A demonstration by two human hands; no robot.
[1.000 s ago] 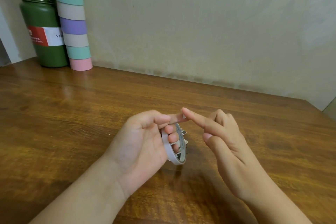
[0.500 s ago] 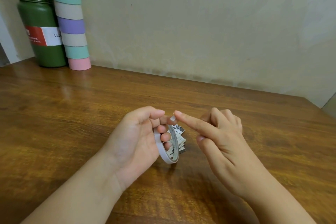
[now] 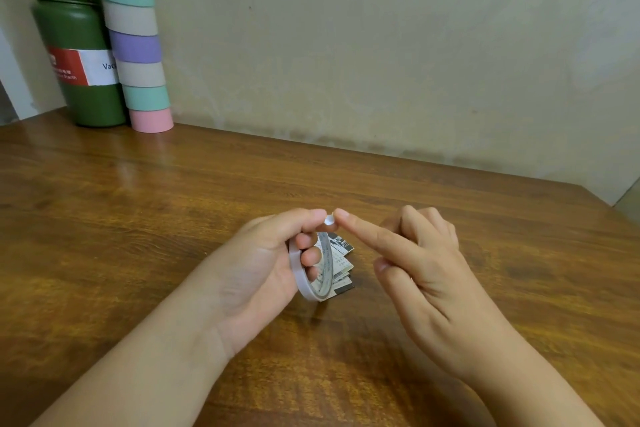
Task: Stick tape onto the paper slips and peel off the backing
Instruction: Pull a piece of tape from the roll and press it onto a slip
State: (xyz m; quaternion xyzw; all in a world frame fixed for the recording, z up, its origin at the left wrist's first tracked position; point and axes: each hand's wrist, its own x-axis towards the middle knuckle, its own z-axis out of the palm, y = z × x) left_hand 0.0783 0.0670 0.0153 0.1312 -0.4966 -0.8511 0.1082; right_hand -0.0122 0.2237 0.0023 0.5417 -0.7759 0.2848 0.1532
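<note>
A: Head view, nearest first: left hand (image 3: 263,274) grips the tape roll (image 3: 311,274), fingers curled through its hole, thumb on top pinching the loose white tape end (image 3: 329,219).

B: Right hand (image 3: 426,274)?

A: Index finger straight, tip touching that tape end. Other fingers curled in, holding nothing.

B: Paper slips?

A: Small stack of printed paper slips (image 3: 341,267) just behind the roll, between the hands. Can't tell whether the left fingers hold it or it sits on the surface (image 3: 173,218).

B: Farther back?

A: Far left corner against the wall (image 3: 381,45): green bottle (image 3: 81,62) with a red-and-white label, touching a tall stack of pastel rolls (image 3: 136,45) beside it.
</note>
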